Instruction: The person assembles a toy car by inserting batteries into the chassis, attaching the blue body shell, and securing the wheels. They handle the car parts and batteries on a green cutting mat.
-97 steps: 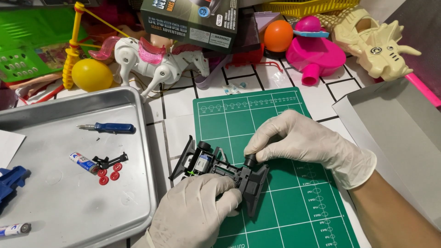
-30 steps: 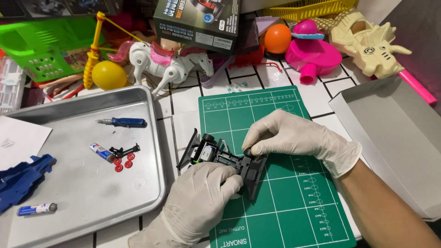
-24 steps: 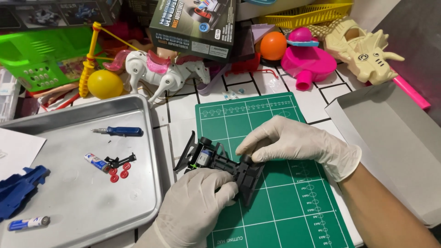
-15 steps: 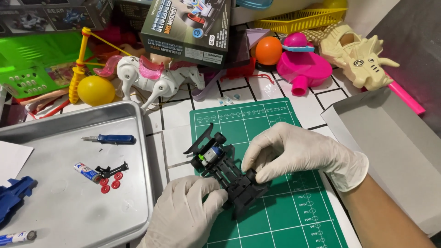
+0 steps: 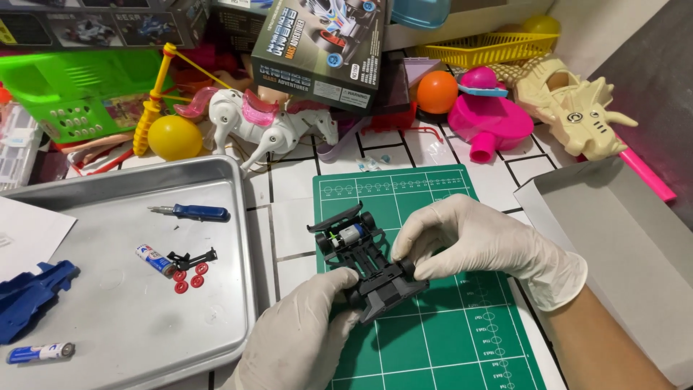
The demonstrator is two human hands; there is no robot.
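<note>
We see a white tiled worktop point(image 5: 289, 209) w/ a big metal tray point(image 5: 130, 318) on the left and a green cutting mat point(image 5: 447, 339) in the middle. A grey box point(image 5: 621, 245) sits at the right edge. Toys crowd the back: a white-and-pink horse point(image 5: 253, 119), a cream dinosaur point(image 5: 577, 105), a yellow ball point(image 5: 174, 137), an orange ball point(image 5: 437, 92).

Both our hands wear white gloves. The left hand point(image 5: 303, 336) has its grip closed on the near end of a black toy car frame point(image 5: 364, 260), which rests on the mat. The right hand point(image 5: 469, 238) pinches the frame's right side, approx. at a wheel.

In the tray: a blue plastic body point(image 5: 29, 300), a blue screwdriver point(image 5: 191, 211), two batteries point(image 5: 153, 259), small red discs point(image 5: 189, 274).
</note>
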